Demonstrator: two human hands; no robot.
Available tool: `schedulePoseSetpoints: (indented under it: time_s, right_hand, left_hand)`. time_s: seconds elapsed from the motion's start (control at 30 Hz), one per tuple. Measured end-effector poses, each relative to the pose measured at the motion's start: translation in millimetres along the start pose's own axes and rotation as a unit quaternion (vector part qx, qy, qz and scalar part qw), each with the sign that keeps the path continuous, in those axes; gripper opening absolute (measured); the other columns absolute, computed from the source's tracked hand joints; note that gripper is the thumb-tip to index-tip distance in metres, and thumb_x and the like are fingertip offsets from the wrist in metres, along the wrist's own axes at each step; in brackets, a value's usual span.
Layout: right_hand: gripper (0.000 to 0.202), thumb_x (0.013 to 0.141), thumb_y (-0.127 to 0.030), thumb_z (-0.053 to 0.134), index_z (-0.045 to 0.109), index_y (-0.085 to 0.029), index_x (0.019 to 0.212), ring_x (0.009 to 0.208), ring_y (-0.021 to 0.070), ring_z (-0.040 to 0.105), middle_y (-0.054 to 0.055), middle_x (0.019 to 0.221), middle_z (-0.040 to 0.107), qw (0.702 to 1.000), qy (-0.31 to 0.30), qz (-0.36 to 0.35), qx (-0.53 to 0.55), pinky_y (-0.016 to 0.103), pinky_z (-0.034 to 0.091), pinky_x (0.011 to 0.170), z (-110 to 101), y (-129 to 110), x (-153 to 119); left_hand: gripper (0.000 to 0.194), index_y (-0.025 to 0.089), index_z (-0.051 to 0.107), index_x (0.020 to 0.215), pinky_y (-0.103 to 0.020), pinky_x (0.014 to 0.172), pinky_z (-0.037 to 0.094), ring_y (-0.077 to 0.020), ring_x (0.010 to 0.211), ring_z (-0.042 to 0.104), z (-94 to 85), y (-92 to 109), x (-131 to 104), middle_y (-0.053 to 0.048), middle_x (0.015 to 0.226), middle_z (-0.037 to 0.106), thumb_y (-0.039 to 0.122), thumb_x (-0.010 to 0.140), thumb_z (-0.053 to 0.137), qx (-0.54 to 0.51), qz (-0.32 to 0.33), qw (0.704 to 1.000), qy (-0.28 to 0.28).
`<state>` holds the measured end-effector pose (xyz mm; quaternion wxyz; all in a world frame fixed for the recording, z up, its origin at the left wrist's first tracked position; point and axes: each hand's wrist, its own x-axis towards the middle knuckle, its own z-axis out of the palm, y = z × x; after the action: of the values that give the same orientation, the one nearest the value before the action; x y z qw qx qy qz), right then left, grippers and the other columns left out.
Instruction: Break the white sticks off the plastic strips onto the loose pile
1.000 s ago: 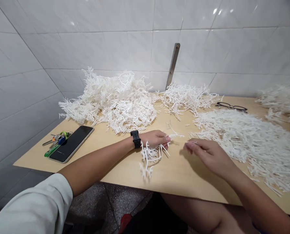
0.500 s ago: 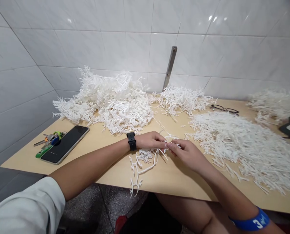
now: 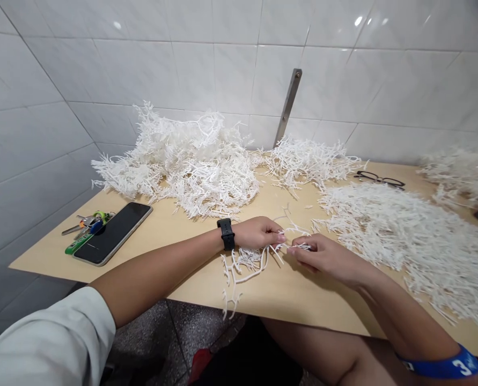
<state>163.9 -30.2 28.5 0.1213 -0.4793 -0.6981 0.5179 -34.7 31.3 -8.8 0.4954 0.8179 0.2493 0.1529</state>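
My left hand [image 3: 260, 232], with a black watch at its wrist, pinches a white branched plastic sprue [image 3: 249, 277]. The sprue's forked arms spread toward me, and one end hangs over the table's front edge. Just to the right, my right hand [image 3: 323, 258] is closed, thumb against fingers, on thin white plastic twigs [image 3: 303, 246] that poke out past the fingertips. A narrow gap parts the two hands' fingertips. Under my left wrist lies a small heap of short white sticks [image 3: 250, 258], partly covered by the hand and the sprue.
A tall tangled pile of white sprues [image 3: 182, 161] stands at the back left, a smaller pile [image 3: 309, 161] beside it. Loose white sticks [image 3: 399, 236] cover the right side. Glasses [image 3: 379, 179], a phone [image 3: 114, 233] and keys [image 3: 88, 222] lie on the wooden table [image 3: 41, 254].
My right hand has drawn a little to the right, away from my left hand, with white twigs in its fingers. The left hand keeps its pinch. The whole view has shifted slightly.
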Motion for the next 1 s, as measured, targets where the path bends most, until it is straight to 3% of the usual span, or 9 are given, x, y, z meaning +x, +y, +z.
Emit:
schedulePoseSetpoints:
  time_s: [0.2,0.3,0.37,0.43,0.53,0.63,0.73,0.87,1.0]
  right_hand:
    - [0.044,0.082,-0.049,0.058,0.043,-0.020,0.053,0.045,0.0087,0.033,-0.004,0.046,0.042,0.998,-0.039,0.046,-0.018,0.025,0.025,0.048,-14.1,1.0,-14.6]
    - [0.043,0.085,-0.052,0.052,0.051,-0.020,0.056,0.048,0.0123,0.042,0.000,0.052,0.051,0.994,0.067,0.049,-0.073,0.027,0.032,0.050,-30.1,15.2,-20.3]
    - [0.035,0.087,-0.045,0.049,0.062,-0.020,0.066,0.057,0.0189,0.054,0.006,0.065,0.063,0.953,0.213,0.071,-0.202,0.030,0.039,0.055,-41.4,27.0,-18.5]
    - [0.029,0.086,-0.033,0.046,0.072,-0.019,0.090,0.079,0.0288,0.064,0.012,0.088,0.072,0.877,0.323,0.088,-0.344,0.037,0.045,0.066,-48.7,36.2,-14.5]
    - [0.042,0.086,-0.027,0.045,0.067,-0.013,0.118,0.104,0.0356,0.062,0.018,0.114,0.069,0.818,0.392,0.041,-0.419,0.044,0.046,0.083,-46.9,38.0,-9.9]
    - [0.042,0.086,-0.043,0.050,0.072,-0.016,0.109,0.093,0.0290,0.066,0.014,0.108,0.072,0.887,0.361,-0.009,-0.289,0.038,0.049,0.079,-30.4,25.9,-6.8]
    - [0.038,0.085,-0.052,0.052,0.072,-0.020,0.088,0.071,0.0205,0.063,0.006,0.082,0.073,0.956,0.245,-0.008,-0.163,0.028,0.046,0.062,-7.6,11.8,-1.5]
    - [0.043,0.086,-0.054,0.049,0.052,-0.020,0.060,0.052,0.0130,0.044,-0.002,0.053,0.051,0.985,0.121,-0.008,-0.122,0.026,0.032,0.051,14.2,5.5,4.5]
    - [0.042,0.088,-0.050,0.045,0.033,-0.022,0.059,0.052,0.0108,0.030,-0.005,0.053,0.031,0.990,0.065,-0.010,-0.122,0.027,0.023,0.050,17.6,6.7,0.4]
  left_hand:
    - [0.049,0.014,0.052,0.065,-0.022,0.053,0.027,-0.0080,0.052,0.034,-6.1,-3.3,-1.2,0.004,0.054,0.041,0.059,0.084,0.050,0.011,-0.040,0.996,0.073]
    - [0.050,0.014,0.054,0.066,-0.022,0.052,0.028,-0.0077,0.051,0.035,-10.5,-6.2,-3.2,0.003,0.056,0.043,0.060,0.084,0.051,-0.003,-0.045,0.996,0.077]
    - [0.050,0.013,0.055,0.066,-0.022,0.053,0.029,-0.0077,0.052,0.036,-9.7,-5.8,-3.1,0.003,0.056,0.044,0.060,0.084,0.051,-0.009,-0.038,0.997,0.069]
    - [0.051,0.013,0.056,0.067,-0.022,0.052,0.029,-0.0079,0.052,0.037,-7.5,-4.0,-2.8,0.002,0.057,0.045,0.061,0.085,0.050,-0.014,-0.039,0.997,0.068]
    - [0.053,0.012,0.058,0.068,-0.022,0.052,0.029,-0.0078,0.052,0.037,-5.4,-0.5,-3.5,0.002,0.057,0.046,0.062,0.085,0.050,-0.020,-0.036,0.998,0.052]
    - [0.050,0.013,0.059,0.069,-0.022,0.054,0.030,-0.0078,0.053,0.037,-5.5,2.3,-5.4,0.002,0.058,0.047,0.059,0.085,0.052,-0.011,-0.031,0.999,0.019]
    - [0.043,0.013,0.060,0.071,-0.022,0.056,0.032,-0.0087,0.055,0.042,-5.8,2.9,-6.7,0.001,0.060,0.051,0.052,0.088,0.051,0.032,-0.030,0.999,-0.006]
    - [0.039,0.014,0.061,0.069,-0.023,0.059,0.034,-0.0102,0.059,0.045,-7.0,0.4,-7.5,0.000,0.062,0.055,0.045,0.089,0.051,0.083,0.005,0.996,-0.012]
    - [0.038,0.015,0.059,0.064,-0.023,0.060,0.034,-0.0108,0.059,0.045,-8.1,0.2,-7.9,0.000,0.062,0.056,0.043,0.088,0.051,0.087,0.028,0.995,-0.035]
